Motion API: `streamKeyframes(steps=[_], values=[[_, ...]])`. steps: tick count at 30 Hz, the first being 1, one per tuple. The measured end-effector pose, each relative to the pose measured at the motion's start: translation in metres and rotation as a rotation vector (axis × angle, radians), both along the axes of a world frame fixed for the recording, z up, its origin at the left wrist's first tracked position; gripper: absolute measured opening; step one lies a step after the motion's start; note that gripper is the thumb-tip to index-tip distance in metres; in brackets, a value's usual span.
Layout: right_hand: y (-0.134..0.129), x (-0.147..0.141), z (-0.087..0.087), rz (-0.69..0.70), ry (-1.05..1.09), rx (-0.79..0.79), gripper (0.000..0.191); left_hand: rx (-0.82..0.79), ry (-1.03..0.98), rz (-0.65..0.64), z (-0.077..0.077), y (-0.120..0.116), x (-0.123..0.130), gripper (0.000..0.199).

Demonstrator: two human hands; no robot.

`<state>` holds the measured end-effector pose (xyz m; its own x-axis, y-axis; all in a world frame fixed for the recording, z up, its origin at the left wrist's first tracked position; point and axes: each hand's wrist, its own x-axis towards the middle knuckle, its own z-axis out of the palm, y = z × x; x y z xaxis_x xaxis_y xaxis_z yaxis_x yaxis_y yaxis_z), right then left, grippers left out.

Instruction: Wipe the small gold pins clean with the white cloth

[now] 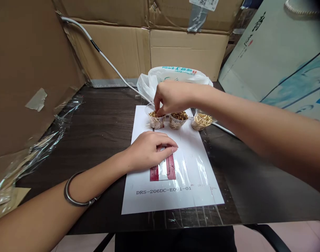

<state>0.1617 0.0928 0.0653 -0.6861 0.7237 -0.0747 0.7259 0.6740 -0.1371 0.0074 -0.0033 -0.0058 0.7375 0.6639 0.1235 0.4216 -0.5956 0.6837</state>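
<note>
My right hand [173, 96] reaches into the left clear cup [157, 122] of small gold-coloured metal pieces, its thumb and fingers pinched together; what they hold is too small to make out. My left hand [149, 150] rests palm down over a red-and-white printed picture [171, 168] on a white sheet [175, 199], its fingers together and thumb beside them; anything under the fingers is hidden. Next to the left cup stands a middle cup [178, 120] of gold pieces, and a right cup [202, 120] holds longer gold pins.
A white plastic bag [149, 84] sits behind the cups. A white cable [110, 63] runs behind them across the dark table [97, 119]. Cardboard walls [118, 52] enclose the back and left; a pale printed bag [267, 70] leans at right.
</note>
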Motion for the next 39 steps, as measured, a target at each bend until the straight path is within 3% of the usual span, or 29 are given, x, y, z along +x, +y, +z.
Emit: streamKeyframes(steps=[5,12,15,19,24,39], values=[[-0.004,-0.001,0.002,0.026,-0.001,0.035,0.013,0.009,-0.01,0.003,0.0,0.0,0.0,0.02],[-0.01,-0.009,0.005,-0.074,-0.068,-0.01,0.015,0.105,-0.141,0.088,0.001,-0.005,0.0,0.018],[-0.009,-0.011,0.004,-0.03,-0.04,0.041,0.013,0.136,-0.161,0.101,0.001,-0.006,0.0,0.018],[-0.008,-0.008,0.002,0.038,0.029,0.08,0.014,0.151,-0.16,0.092,0.001,-0.006,0.0,0.019],[-0.008,-0.008,-0.002,-0.021,0.021,0.012,0.015,0.151,-0.145,0.144,0.001,-0.006,0.0,0.019],[-0.015,-0.001,0.001,-0.077,0.074,-0.001,0.013,0.117,-0.106,0.13,-0.001,-0.004,0.001,0.019]])
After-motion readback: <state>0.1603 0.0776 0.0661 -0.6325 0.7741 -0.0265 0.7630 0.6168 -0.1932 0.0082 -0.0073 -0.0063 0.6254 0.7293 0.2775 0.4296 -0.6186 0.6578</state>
